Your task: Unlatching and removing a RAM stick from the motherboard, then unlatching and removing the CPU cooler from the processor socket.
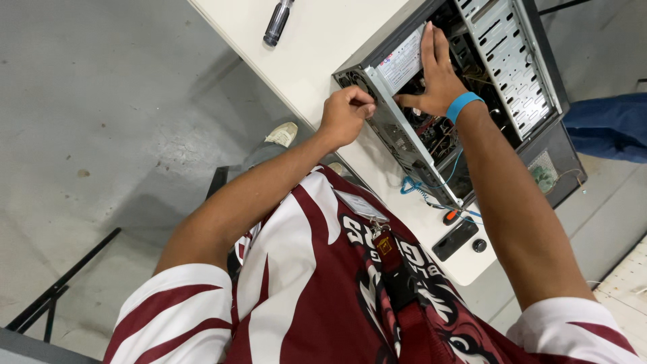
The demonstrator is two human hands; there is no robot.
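Both hands work at an open desktop computer case lying on its side on a white counter. One, the left hand, is closed into a loose fist with fingertips pinched at the rear edge of the case, near the corner by the fan grille; whatever small part it grips is hidden by the fingers. Its partner, the right hand, ringed by a blue wristband, lies flat with fingers spread and extended against the power supply unit, apparently steadying that box in its bay while the other hand works at the frame from outside.

On the power supply's face sits a rectangular white label with small coloured marks along one edge. Inside the case, a perforated metal drive cage runs along the upper side, and tangled wiring fills the middle, with a blue cable spilling out over the lip, likely pulled aside for access.

Set near the top of the counter, well apart from the case, is a screwdriver with a dark handle. A small black rectangular part and a round black piece rest just beside the case, near the counter's edge. An identity badge hangs at the person's chest over a maroon and white jersey.
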